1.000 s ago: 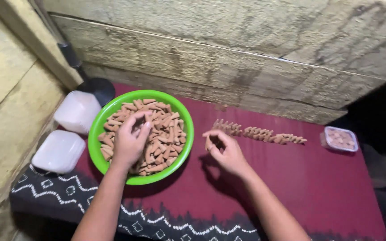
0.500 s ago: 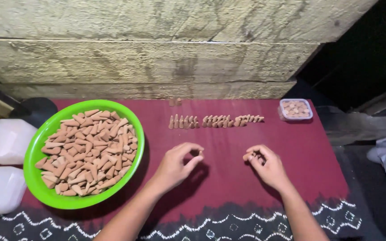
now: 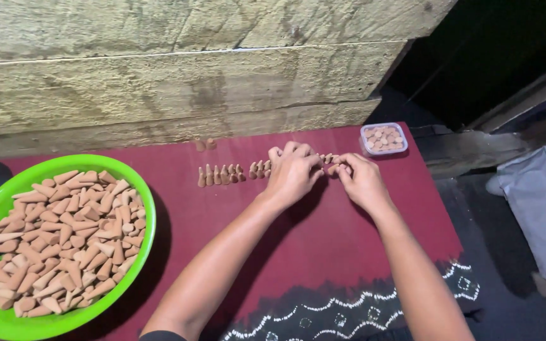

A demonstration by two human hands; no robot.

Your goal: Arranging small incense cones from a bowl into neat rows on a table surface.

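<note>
L hand [image 3: 292, 172] + R hand [image 3: 360, 180] pinching cones in row [image 3: 222, 175] | grip partly hidden | green bowl [image 3: 140, 189] cut off

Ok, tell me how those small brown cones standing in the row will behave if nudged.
The cones stand upright on narrow bases, so a nudge would probably tip them. Packed close together, one falling may knock its neighbours. Tapered, a fallen one would likely roll in a curve across the red cloth. They look small and probably light.

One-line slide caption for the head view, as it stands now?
Both hands, left hand and right hand, meet at a row of upright brown cones on maroon cloth, beside a green bowl.
</note>
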